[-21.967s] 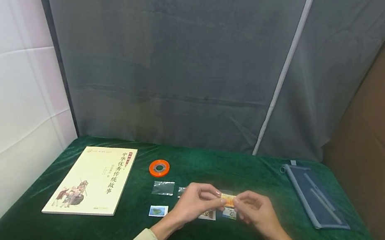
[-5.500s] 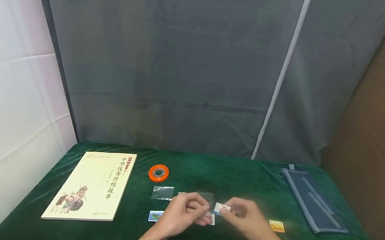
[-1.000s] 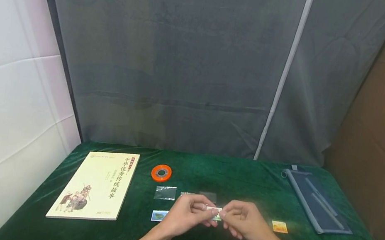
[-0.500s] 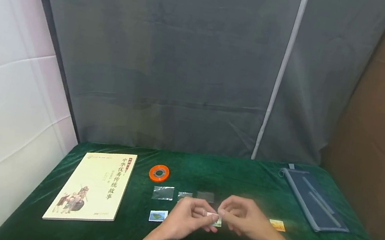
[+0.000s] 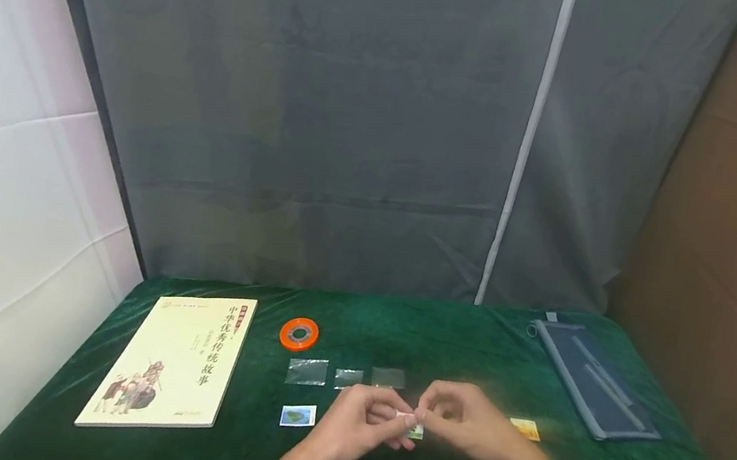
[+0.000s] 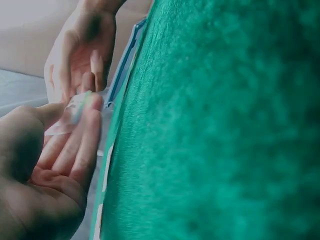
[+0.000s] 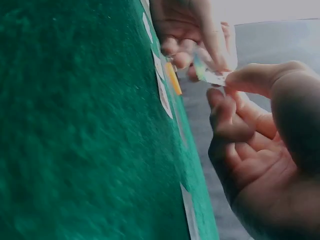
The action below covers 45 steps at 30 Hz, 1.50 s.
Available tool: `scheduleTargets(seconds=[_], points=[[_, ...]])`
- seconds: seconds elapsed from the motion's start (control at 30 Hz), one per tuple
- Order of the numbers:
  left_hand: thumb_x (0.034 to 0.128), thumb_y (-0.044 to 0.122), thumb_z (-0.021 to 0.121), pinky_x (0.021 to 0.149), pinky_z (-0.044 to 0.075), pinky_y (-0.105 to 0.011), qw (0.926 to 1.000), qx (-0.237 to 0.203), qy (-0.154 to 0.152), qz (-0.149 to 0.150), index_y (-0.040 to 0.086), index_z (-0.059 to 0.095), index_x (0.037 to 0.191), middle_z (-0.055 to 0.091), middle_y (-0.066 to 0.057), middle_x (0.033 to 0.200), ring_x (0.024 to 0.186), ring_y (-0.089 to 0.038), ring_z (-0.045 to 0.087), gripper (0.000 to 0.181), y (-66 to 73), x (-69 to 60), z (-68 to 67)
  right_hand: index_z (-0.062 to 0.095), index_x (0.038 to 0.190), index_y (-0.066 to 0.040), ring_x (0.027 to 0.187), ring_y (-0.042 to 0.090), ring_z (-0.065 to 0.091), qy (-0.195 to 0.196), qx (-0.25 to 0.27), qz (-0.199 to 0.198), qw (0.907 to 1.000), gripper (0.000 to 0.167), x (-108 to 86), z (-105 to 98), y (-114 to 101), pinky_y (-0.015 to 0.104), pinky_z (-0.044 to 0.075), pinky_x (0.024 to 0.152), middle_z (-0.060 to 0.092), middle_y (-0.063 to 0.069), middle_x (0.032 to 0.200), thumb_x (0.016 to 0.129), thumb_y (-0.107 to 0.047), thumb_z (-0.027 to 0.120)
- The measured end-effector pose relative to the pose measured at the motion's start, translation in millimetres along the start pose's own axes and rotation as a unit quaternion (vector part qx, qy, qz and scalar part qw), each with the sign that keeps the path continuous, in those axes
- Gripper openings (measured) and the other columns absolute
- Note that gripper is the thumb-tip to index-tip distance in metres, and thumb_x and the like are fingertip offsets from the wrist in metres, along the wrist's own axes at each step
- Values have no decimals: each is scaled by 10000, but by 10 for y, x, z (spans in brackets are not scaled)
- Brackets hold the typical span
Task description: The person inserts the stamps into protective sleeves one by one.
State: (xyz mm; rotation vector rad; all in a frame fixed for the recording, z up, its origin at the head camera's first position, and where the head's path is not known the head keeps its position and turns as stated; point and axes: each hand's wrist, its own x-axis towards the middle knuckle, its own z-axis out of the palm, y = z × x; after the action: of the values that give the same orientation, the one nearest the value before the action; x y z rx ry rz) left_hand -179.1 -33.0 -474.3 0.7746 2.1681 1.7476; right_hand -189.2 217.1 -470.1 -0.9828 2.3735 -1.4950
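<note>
Over the near middle of the green cloth, both hands meet at a small stamp (image 5: 416, 432), white with green on it. My left hand (image 5: 361, 426) pinches the stamp between thumb and fingers; in the left wrist view a clear film seems to lie about the stamp (image 6: 75, 107), but whether it is fully inside cannot be told. My right hand (image 5: 471, 422) pinches the other edge with thumb and forefinger, as the right wrist view shows. A blue stamp (image 5: 299, 416) lies left of my left hand. To the right of my right hand lies an orange stamp (image 5: 525, 429).
Behind the hands lie a clear sleeve (image 5: 307, 371), a smaller sleeve (image 5: 348, 377) and a third sleeve (image 5: 388, 378). An orange tape roll (image 5: 288, 334) sits farther back. A book (image 5: 175, 352) is at left, a blue zip pouch (image 5: 586, 385) at right.
Since 22 seconds ago the orange stamp has been put down at the right, and another stamp is in the hands. In the last second, the hands have only shifted slightly about it.
</note>
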Motion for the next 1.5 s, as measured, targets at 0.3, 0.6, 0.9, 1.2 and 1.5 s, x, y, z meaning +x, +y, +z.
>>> scheduleTargets(seconds=[0.3,0.6,0.9,1.2,1.5], points=[[1013,228,789,695,578,-179,9777,2055,296,329,197,843,1073,815,99,935,762,46,695,87,83,272,39,739,968,-286,973,87,612,608,-1213,10,9908,99,-41,-214,95,303,549,854,696,-69,1063,1064,-269,722],[982,135,813,578,526,-186,9618,2735,-7,58,146,824,1044,791,50,841,606,29,626,64,128,470,119,772,907,-308,977,99,546,702,-2011,379,9763,114,-41,-257,211,314,476,849,642,-107,1016,1021,-292,775],[942,113,849,579,524,-204,9613,2751,33,-134,168,835,1019,768,57,836,618,1,622,96,67,481,137,780,890,-299,949,102,537,755,-2467,572,9644,99,-49,-237,235,315,455,840,611,-125,958,977,-274,819],[886,182,914,670,518,-239,9474,3180,197,-310,214,846,998,747,90,888,812,-61,627,134,79,468,119,780,997,-280,988,113,565,678,-2452,622,9651,64,-36,-218,194,321,490,855,641,-113,1018,967,-298,833],[883,197,917,660,516,-218,9514,3073,148,-97,179,845,1020,741,54,896,751,-22,615,156,35,490,103,776,1004,-295,959,102,542,579,-2371,707,9672,107,-44,-210,212,290,491,810,632,-94,1028,960,-366,843]])
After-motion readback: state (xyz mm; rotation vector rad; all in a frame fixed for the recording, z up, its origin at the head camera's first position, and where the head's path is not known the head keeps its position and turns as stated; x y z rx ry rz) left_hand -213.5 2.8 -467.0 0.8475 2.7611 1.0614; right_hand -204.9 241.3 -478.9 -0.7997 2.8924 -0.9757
